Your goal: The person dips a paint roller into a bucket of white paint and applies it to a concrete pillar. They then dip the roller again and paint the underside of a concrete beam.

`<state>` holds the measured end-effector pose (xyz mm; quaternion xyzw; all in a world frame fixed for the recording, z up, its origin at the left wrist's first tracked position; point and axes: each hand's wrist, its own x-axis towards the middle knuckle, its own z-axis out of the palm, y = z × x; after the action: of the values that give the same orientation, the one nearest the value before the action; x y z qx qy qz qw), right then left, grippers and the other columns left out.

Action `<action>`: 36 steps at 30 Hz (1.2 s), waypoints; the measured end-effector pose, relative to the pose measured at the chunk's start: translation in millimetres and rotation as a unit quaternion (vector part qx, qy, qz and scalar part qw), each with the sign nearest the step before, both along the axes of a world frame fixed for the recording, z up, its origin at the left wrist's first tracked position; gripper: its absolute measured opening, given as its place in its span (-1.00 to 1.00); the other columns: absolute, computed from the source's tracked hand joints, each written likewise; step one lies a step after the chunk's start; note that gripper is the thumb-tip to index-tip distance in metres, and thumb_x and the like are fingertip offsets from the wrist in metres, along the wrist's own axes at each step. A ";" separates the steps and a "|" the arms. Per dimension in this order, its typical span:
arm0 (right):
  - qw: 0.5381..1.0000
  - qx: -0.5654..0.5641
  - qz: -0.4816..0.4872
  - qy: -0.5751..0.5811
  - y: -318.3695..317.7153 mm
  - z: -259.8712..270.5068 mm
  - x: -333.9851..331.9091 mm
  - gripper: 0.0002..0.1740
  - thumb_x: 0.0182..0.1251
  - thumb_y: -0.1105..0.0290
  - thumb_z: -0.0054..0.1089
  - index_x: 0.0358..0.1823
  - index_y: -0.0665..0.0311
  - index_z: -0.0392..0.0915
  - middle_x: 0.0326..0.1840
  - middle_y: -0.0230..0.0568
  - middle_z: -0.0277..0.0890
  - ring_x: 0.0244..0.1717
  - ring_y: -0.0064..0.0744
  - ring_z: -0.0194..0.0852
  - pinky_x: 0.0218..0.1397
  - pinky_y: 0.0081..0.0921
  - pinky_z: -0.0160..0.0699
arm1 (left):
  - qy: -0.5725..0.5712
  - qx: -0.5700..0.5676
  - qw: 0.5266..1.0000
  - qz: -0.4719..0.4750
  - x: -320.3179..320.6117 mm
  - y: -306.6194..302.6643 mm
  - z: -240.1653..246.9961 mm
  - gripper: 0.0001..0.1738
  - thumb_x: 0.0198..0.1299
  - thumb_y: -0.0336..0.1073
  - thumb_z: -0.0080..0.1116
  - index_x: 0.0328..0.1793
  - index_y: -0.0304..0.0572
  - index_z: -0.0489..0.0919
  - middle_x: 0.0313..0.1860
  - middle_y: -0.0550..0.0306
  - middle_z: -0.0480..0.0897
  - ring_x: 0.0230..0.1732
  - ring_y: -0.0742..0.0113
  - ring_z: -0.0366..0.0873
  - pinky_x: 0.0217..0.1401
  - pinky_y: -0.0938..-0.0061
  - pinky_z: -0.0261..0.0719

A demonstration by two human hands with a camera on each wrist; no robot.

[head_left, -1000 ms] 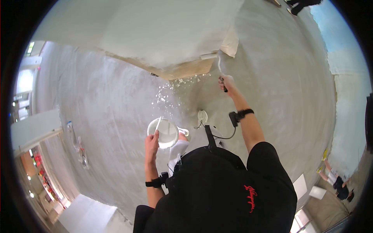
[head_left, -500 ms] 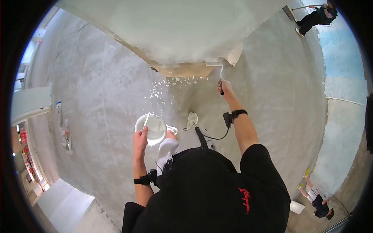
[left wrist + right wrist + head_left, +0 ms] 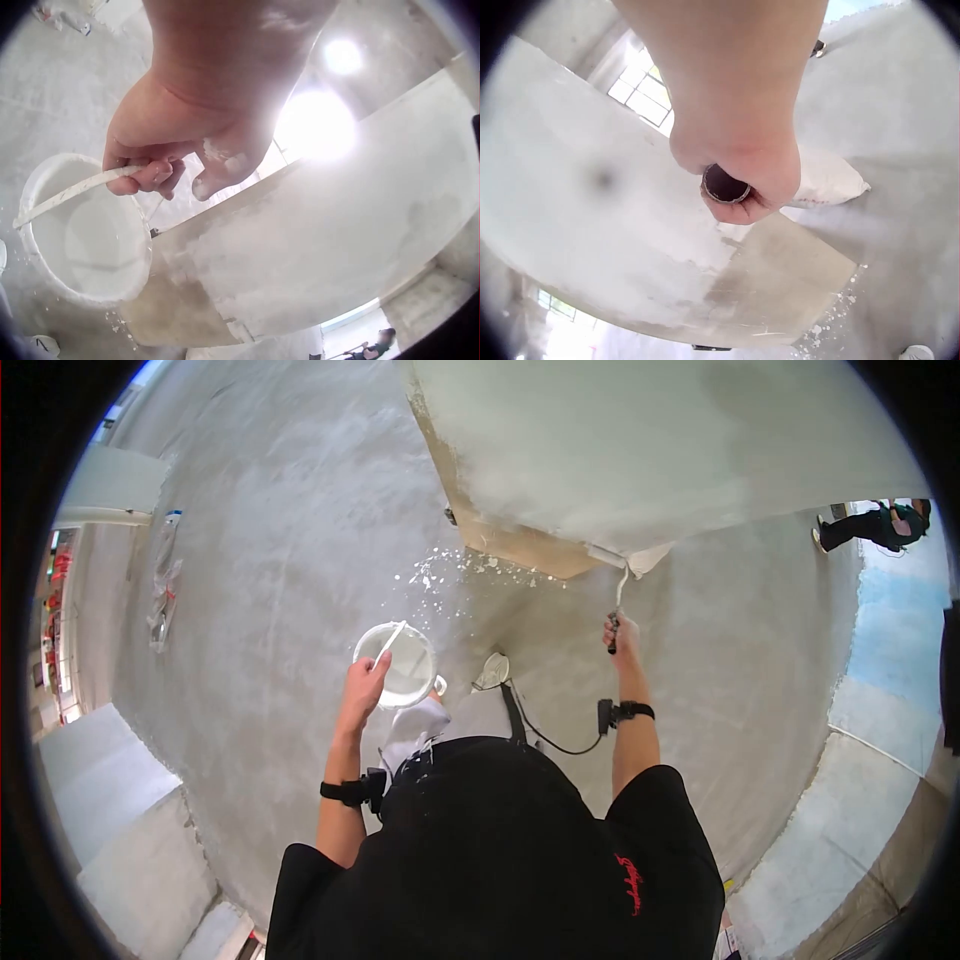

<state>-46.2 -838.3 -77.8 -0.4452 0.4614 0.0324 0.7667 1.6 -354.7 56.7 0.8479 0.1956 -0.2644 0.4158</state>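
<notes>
In the head view my left hand grips the strap handle of a white bucket, which hangs in front of my legs. The left wrist view shows fingers of that hand curled under the pale handle; the bucket's inside is white. My right hand, arm stretched forward, holds a paint roller by its dark grip. The white roller head lies along the lower part of a wall, near its corner. From the right wrist camera, only the hollow grip end shows within the fist.
The wall has a bare tan strip along its bottom. White splashes dot the grey floor beside it. A pale sack stands by the wall past the roller. A person in dark clothes is at far right. Plastic-wrapped items lie left.
The head view has turned, so the wall and its corner appear farther right. The roller has stayed along the wall's lower part near the sack. Both hands keep their holds.
</notes>
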 end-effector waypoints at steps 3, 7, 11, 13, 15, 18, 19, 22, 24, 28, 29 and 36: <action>1.000 -0.016 -0.003 -0.011 12.5 3.3 1.7 -0.70 0.50 0.16 -0.11 -0.25 0.28 0.35 -0.61 -0.42 0.25 -0.76 -0.65 0.08 -0.74 -0.66 0.09 | 0.028 0.003 1.000 0.013 4.1 -2.7 11.5 -0.39 0.24 0.13 0.14 -0.41 -0.43 0.53 -0.61 0.15 0.44 -0.50 0.43 0.33 -0.46 0.42 0.33; 0.998 -0.051 -0.011 -0.022 23.3 51.4 -16.2 -0.69 0.49 0.15 -0.09 -0.26 0.28 0.35 -0.62 -0.41 0.25 -0.78 -0.63 0.09 -0.75 -0.64 0.10 | -0.006 0.013 1.000 0.006 2.5 3.0 6.0 -0.44 0.26 0.10 0.15 -0.43 -0.35 0.52 -0.63 0.24 0.42 -0.56 0.50 0.31 -0.52 0.49 0.29; 0.999 -0.026 0.003 -0.047 12.9 44.2 -10.4 -0.68 0.48 0.14 -0.07 -0.26 0.28 0.35 -0.63 -0.42 0.24 -0.78 -0.63 0.10 -0.75 -0.64 0.11 | -0.036 -0.011 0.999 0.004 0.8 11.0 -2.1 -0.47 0.27 0.08 0.16 -0.49 -0.27 0.49 -0.66 0.35 0.37 -0.64 0.59 0.24 -0.62 0.56 0.20; 1.000 -0.025 0.016 0.005 11.5 17.5 -3.0 -0.68 0.47 0.14 -0.08 -0.26 0.28 0.35 -0.64 -0.43 0.23 -0.78 -0.63 0.10 -0.75 -0.64 0.11 | -0.024 0.000 1.000 -0.009 3.7 6.7 6.3 -0.45 0.25 0.10 0.16 -0.43 -0.36 0.52 -0.62 0.23 0.43 -0.56 0.50 0.31 -0.52 0.48 0.30; 0.999 -0.035 0.017 0.007 12.8 5.2 4.9 -0.68 0.47 0.13 -0.08 -0.26 0.27 0.35 -0.64 -0.43 0.23 -0.78 -0.64 0.10 -0.75 -0.64 0.11 | -0.010 0.018 1.000 -0.013 2.1 6.4 11.1 -0.40 0.24 0.12 0.15 -0.36 -0.45 0.56 -0.58 0.11 0.49 -0.48 0.40 0.38 -0.41 0.40 0.39; 0.999 -0.041 0.019 -0.001 21.0 14.7 -5.4 -0.69 0.47 0.13 -0.09 -0.26 0.26 0.36 -0.64 -0.43 0.22 -0.78 -0.64 0.09 -0.75 -0.64 0.11 | -0.018 0.010 1.000 -0.022 2.4 13.5 6.6 -0.41 0.23 0.12 0.16 -0.38 -0.43 0.55 -0.59 0.12 0.48 -0.49 0.41 0.38 -0.43 0.41 0.39; 0.999 -0.040 0.025 -0.015 21.1 25.2 -12.7 -0.69 0.47 0.13 -0.09 -0.25 0.25 0.36 -0.64 -0.43 0.22 -0.77 -0.65 0.09 -0.75 -0.64 0.11 | -0.017 0.006 1.000 -0.016 2.5 16.5 3.2 -0.40 0.23 0.12 0.15 -0.38 -0.43 0.55 -0.59 0.12 0.49 -0.49 0.40 0.38 -0.43 0.41 0.39; 0.997 0.061 -0.024 -0.040 19.7 49.8 -26.4 -0.69 0.48 0.12 -0.11 -0.23 0.24 0.37 -0.65 -0.44 0.22 -0.77 -0.66 0.09 -0.74 -0.66 0.08 | -0.027 -0.005 1.000 0.000 0.5 23.6 -5.7 -0.39 0.23 0.13 0.15 -0.39 -0.44 0.55 -0.59 0.10 0.50 -0.49 0.39 0.40 -0.42 0.40 0.40; 0.997 0.060 0.000 -0.039 25.7 63.9 -29.0 -0.68 0.48 0.11 -0.11 -0.22 0.24 0.37 -0.65 -0.44 0.22 -0.77 -0.67 0.08 -0.74 -0.66 0.08 | -0.037 -0.011 0.999 0.005 -0.1 27.6 -8.9 -0.39 0.23 0.13 0.15 -0.38 -0.45 0.55 -0.58 0.09 0.51 -0.49 0.38 0.41 -0.42 0.39 0.41; 0.989 0.061 0.130 -0.027 57.9 83.7 -9.5 -0.66 0.48 0.08 -0.11 -0.22 0.23 0.38 -0.63 -0.45 0.23 -0.76 -0.67 0.10 -0.73 -0.66 0.11 | -0.053 -0.007 0.999 -0.002 2.4 35.8 -8.3 -0.38 0.23 0.13 0.15 -0.37 -0.47 0.54 -0.57 0.04 0.53 -0.48 0.36 0.43 -0.40 0.35 0.42; 0.989 0.054 0.131 -0.029 70.9 87.6 -4.6 -0.66 0.48 0.08 -0.11 -0.22 0.23 0.38 -0.63 -0.45 0.23 -0.76 -0.67 0.10 -0.73 -0.66 0.11 | -0.056 -0.003 0.998 -0.009 2.3 39.8 -9.8 -0.38 0.23 0.13 0.15 -0.37 -0.47 0.54 -0.58 0.03 0.52 -0.48 0.36 0.43 -0.40 0.34 0.42; 0.979 0.014 0.180 -0.089 180.0 181.0 57.7 -0.64 0.46 0.04 -0.07 -0.24 0.22 0.37 -0.63 -0.46 0.24 -0.77 -0.65 0.13 -0.74 -0.63 0.16 | -0.047 -0.014 0.997 -0.061 27.2 89.4 12.5 -0.36 0.22 0.16 0.14 -0.40 -0.46 0.53 -0.58 0.00 0.52 -0.47 0.34 0.44 -0.39 0.33 0.41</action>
<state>11.4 -658.3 103.2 -0.5116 0.3026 0.1365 0.7925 28.8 -265.2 69.2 0.8637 0.1204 -0.2517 0.4197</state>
